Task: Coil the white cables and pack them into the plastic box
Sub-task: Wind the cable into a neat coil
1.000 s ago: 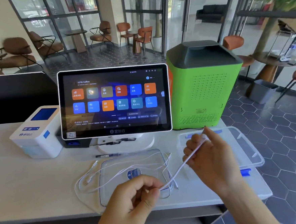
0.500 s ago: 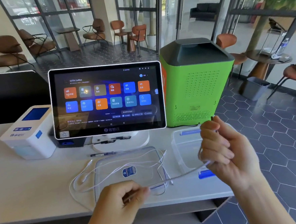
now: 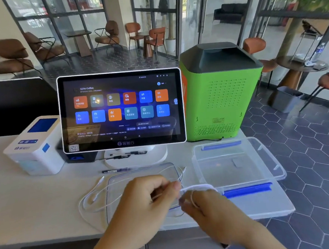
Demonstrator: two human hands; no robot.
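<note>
A thin white cable [image 3: 109,188] is pinched in the left hand [image 3: 145,199] and looped around the fingers of the right hand [image 3: 202,201], just beside the open plastic box [image 3: 259,156]. The slack lies on the bench [image 3: 29,202] across the clear lid [image 3: 116,205] left of the box. The cable is judged light, limp and springy, so the loops are best held pinched together.

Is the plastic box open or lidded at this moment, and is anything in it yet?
Open and empty: the plastic box has no lid on, and its clear floor is bare.
</note>
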